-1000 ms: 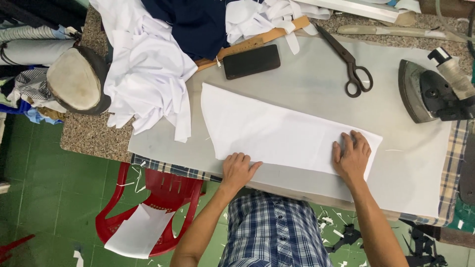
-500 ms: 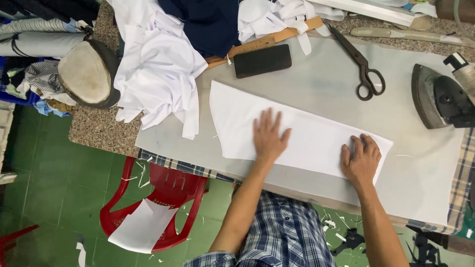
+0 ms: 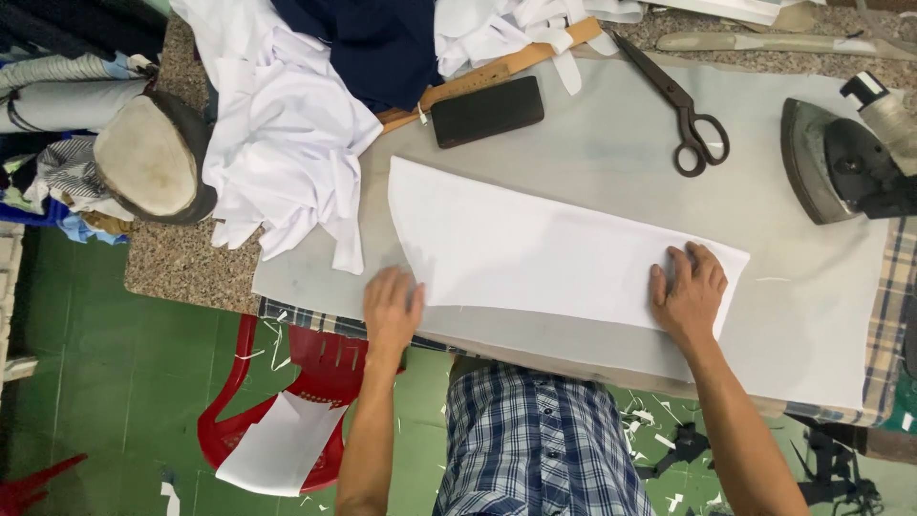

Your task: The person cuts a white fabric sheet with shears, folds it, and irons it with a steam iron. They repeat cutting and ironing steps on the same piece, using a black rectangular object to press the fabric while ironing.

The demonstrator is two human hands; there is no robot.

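since half a second ago left hand (image 3: 393, 308) slides flat to the thin, limp white fabric piece's (image 3: 535, 250) near-left edge, right hand (image 3: 690, 292) pressing flat.

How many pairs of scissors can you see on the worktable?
1. The black scissors lie closed on the grey pad, between the dark rectangular block and the iron. Others may be hidden under the heap of cloth.

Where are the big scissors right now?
The scissors lie closed on the grey pressing cloth near the far edge of the table, towards the person's right, between the black rectangular block and the iron.
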